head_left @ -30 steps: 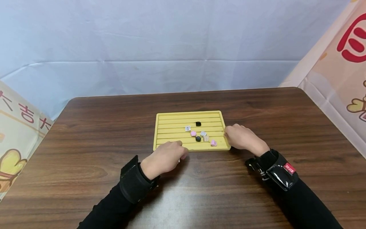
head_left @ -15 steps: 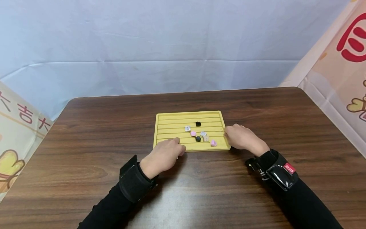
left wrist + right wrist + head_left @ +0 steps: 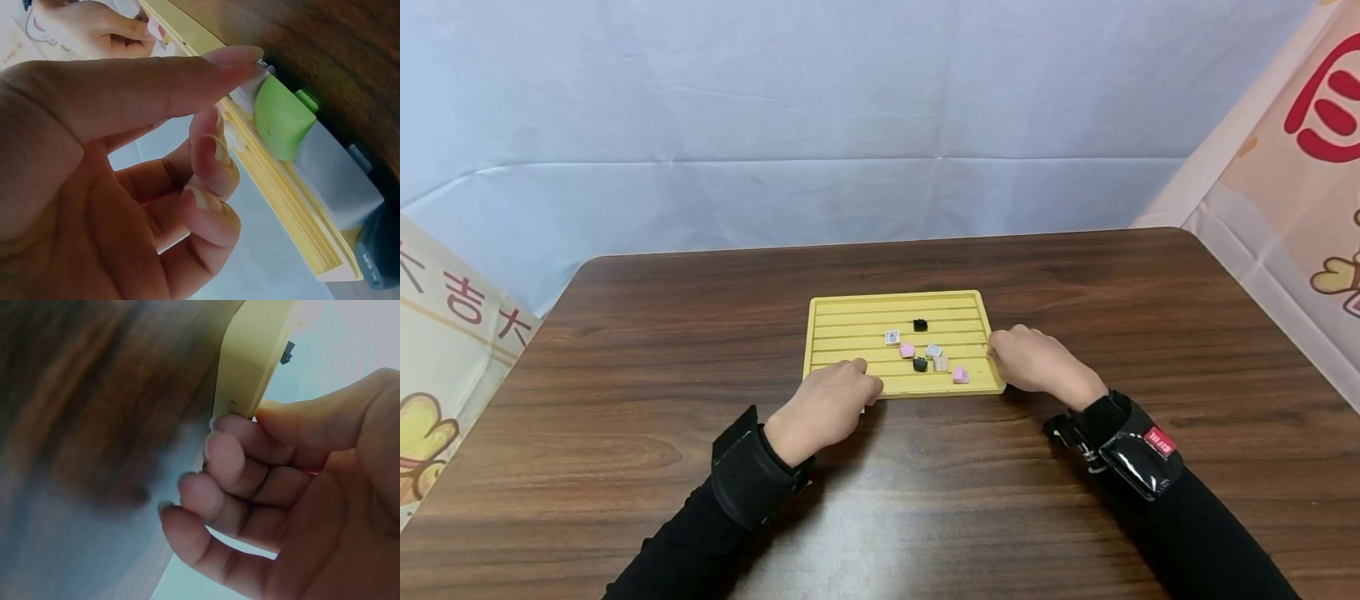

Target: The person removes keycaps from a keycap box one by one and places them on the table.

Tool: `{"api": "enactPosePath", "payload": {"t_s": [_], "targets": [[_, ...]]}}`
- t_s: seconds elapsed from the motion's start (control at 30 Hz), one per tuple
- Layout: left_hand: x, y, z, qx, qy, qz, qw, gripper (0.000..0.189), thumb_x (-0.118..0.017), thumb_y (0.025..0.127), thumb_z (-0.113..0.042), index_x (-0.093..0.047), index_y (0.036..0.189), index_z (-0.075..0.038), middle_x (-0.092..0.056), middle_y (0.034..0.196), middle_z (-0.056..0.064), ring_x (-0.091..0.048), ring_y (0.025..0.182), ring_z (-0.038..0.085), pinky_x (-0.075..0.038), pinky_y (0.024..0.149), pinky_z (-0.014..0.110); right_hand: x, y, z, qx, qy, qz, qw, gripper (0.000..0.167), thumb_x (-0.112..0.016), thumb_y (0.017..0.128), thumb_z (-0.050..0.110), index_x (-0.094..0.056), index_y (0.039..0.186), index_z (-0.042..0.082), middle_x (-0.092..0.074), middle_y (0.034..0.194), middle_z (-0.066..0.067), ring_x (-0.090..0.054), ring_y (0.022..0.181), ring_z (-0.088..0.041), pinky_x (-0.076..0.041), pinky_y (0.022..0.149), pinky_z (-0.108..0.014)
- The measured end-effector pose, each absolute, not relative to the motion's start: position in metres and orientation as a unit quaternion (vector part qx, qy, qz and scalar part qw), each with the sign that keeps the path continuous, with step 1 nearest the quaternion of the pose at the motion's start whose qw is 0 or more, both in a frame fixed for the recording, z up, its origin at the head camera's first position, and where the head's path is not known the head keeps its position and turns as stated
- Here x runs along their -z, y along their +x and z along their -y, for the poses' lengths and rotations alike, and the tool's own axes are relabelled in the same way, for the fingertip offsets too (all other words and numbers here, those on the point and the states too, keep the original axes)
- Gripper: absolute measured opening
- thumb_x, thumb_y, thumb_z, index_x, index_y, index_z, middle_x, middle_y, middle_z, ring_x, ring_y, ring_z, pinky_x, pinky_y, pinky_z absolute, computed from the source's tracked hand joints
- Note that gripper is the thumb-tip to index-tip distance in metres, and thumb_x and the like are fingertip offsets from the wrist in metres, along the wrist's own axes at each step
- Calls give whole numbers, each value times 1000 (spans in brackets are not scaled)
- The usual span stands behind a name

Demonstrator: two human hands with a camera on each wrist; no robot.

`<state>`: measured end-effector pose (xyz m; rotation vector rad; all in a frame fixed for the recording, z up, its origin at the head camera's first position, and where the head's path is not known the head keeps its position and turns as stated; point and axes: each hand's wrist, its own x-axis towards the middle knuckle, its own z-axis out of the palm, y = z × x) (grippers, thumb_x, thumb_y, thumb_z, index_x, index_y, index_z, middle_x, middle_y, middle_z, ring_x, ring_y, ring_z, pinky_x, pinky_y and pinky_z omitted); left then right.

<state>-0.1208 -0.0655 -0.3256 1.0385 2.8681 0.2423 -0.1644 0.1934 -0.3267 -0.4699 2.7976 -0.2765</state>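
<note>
A yellow grooved tray (image 3: 850,329) lies on the wooden table. My right hand (image 3: 1033,360) grips its right edge. In the right wrist view the thumb rests on the rim (image 3: 256,359) with curled fingers against the outer side. At the tray's near left edge, my left hand (image 3: 831,408) pinches a small pale piece (image 3: 247,94) between thumb and index finger; most of it is hidden behind the thumb. Beside it in the left wrist view stand a green piece (image 3: 281,119), a grey piece (image 3: 334,178) and a dark blue piece (image 3: 381,250), along the tray's edge and resembling keycaps.
Several small pieces lie loose on the tray, among them a black one (image 3: 921,325), a white one (image 3: 892,337) and a pink one (image 3: 960,376). A pale blue cloth (image 3: 880,125) hangs behind the table. Printed cloths (image 3: 1292,208) hang at both sides.
My left hand has moved slightly left and away from me along the tray's near edge, with the pale piece in its fingers. The right hand and the tray have stayed still.
</note>
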Motion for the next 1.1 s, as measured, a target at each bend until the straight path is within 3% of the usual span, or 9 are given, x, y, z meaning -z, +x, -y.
{"api": "enactPosePath", "payload": {"t_s": [0.3,0.67,1.1], "targets": [[323,-121,67,-76,340,-936,50,25,-54,88,4,-59,71,-12,-43,68,1,-40,58,13,-34,51,25,326,-164,-193,94,-163,-971,146,17,-43,94,7,-54,82,4,-43,64,-4,-40,55,-17,-33,50,-29],[312,-122,71,-78,328,-936,103,25,-53,84,11,-66,88,-11,-50,77,4,-46,64,15,-39,54,27,326,-164,-193,100,-166,-970,147,15,-43,93,5,-55,86,1,-46,64,-5,-40,53,-16,-32,50,-27],[317,-123,71,-71,337,-935,84,25,-54,83,11,-67,85,-10,-54,78,4,-52,69,18,-42,58,28,325,-163,-194,104,-169,-969,148,16,-41,94,5,-55,85,2,-46,64,-6,-39,53,-17,-31,50,-28]]}}
